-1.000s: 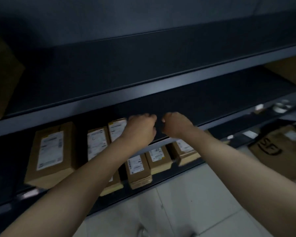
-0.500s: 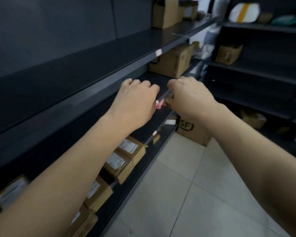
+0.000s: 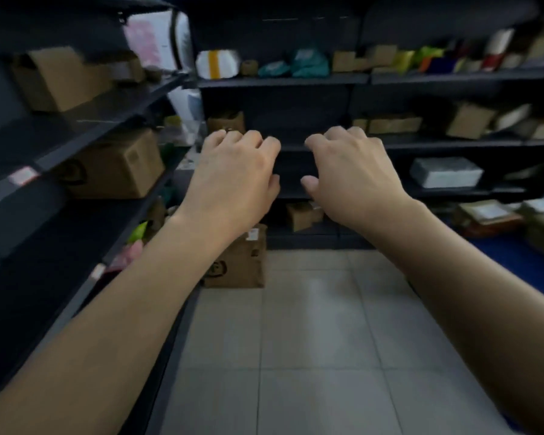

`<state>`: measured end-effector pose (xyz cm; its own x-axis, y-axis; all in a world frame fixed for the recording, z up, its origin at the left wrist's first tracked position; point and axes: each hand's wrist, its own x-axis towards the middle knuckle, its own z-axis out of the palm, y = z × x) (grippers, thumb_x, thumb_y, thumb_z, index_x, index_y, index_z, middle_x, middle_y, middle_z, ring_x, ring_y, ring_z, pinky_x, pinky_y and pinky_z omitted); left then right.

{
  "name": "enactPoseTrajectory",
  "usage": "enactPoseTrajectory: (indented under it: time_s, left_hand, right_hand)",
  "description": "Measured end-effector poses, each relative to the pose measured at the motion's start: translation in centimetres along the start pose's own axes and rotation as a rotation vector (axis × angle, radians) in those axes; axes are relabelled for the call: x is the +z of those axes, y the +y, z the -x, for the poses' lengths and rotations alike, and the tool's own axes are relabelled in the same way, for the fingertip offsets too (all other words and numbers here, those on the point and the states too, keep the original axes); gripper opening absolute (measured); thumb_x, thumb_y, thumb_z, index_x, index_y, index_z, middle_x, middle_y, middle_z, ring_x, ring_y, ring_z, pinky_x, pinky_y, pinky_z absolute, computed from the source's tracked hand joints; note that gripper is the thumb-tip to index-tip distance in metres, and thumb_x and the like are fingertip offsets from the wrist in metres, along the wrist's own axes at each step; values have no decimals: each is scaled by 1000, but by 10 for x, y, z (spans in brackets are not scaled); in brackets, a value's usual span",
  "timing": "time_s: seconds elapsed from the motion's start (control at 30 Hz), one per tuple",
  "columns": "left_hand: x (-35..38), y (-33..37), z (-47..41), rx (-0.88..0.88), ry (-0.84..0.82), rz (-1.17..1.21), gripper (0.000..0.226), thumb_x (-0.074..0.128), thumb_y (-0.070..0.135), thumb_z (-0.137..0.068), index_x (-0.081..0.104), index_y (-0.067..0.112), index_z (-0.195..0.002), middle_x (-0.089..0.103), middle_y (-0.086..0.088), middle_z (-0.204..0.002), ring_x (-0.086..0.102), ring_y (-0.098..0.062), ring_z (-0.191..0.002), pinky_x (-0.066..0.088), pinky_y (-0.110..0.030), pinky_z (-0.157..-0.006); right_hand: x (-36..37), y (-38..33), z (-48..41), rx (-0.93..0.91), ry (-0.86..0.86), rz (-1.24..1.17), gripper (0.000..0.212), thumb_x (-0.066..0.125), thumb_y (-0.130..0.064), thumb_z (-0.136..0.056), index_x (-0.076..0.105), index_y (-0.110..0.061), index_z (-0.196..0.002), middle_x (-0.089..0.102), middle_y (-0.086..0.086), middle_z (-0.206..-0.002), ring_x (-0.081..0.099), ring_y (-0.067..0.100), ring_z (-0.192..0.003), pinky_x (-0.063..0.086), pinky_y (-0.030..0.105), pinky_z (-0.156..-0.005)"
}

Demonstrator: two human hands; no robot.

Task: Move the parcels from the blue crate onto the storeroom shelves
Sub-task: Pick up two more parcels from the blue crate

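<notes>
Two hands, no load: the left hand (image 3: 233,180) and the right hand (image 3: 352,180) hang in mid-air side by side, apart from each other. Their fingers are loosely curled and released, grasping nothing.

Numerous parcels already sit on the dark metal storeroom shelves (image 3: 283,79):
- large brown cardboard boxes (image 3: 117,164) on the left-hand run;
- a white bundle with a yellow band (image 3: 214,64) and green plastic bags (image 3: 308,64) on the upper rear tier;
- a grey-white wrapped block (image 3: 446,172) lower right.

One brown cardboard box with a dark printed logo (image 3: 239,265) stands on the pale tiled floor (image 3: 311,340) at the foot of the shelving.

The blue crate is not plainly in view. A blue surface (image 3: 503,255) at the right edge, with packages heaped beside it, may belong to it, but this cannot be confirmed.

Assessment: the work stands between placements, with a further parcel to be fetched. How many are left in the crate cannot be determined. Several tiers on the left show bare boards, so capacity is available.
</notes>
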<state>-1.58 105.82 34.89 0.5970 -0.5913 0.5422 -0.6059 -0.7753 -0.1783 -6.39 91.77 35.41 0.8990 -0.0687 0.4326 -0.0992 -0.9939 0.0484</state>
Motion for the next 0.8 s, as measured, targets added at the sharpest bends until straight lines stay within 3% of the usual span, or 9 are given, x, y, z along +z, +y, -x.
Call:
enactPoseTrajectory:
  time_s: [0.2,0.8]
  left_hand:
    - [54,78,-90,213,26,175,38,54,34,-91,55,14,-125,62,-8,-117,57,-27,-109,38,-42,-98]
    - [195,285,-341,788,62,611,34,56,30,-90,61,10,-118,65,-10,-112,59,-30,-105,41,-42,-95]
  right_hand:
    - [17,106,6,300,-65,92,45,54,-35,-95,47,-15,-134,51,11,-131,45,30,-123,36,42,-101]
    - [66,351,-33,1016,-122,367,37,56,-29,-93,56,-12,-126,59,12,-120,51,33,-113,40,42,-93]
